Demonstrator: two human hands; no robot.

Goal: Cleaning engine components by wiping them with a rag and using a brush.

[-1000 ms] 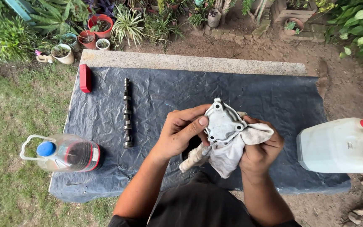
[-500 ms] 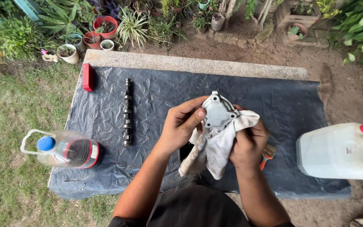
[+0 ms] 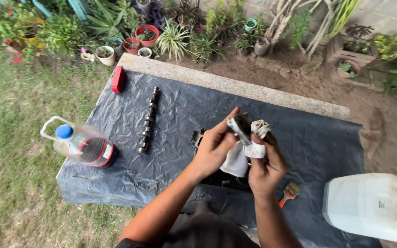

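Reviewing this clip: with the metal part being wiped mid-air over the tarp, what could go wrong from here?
1. The metal part is pinched by the left hand through a loose white rag; it might slip onto the dark parts lying on the plastic sheet.
2. The right hand works close to the part's edges; a finger could get nicked.
3. The paintbrush below the wrist could be knocked.

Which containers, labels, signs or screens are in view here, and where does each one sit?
Clear plastic bottle: lying at the dark sheet's left edge, blue cap, white handle, red-and-black label band.
White plastic jerrycan: lower right, boxy, red cap, small pale label.
No signs or screens.
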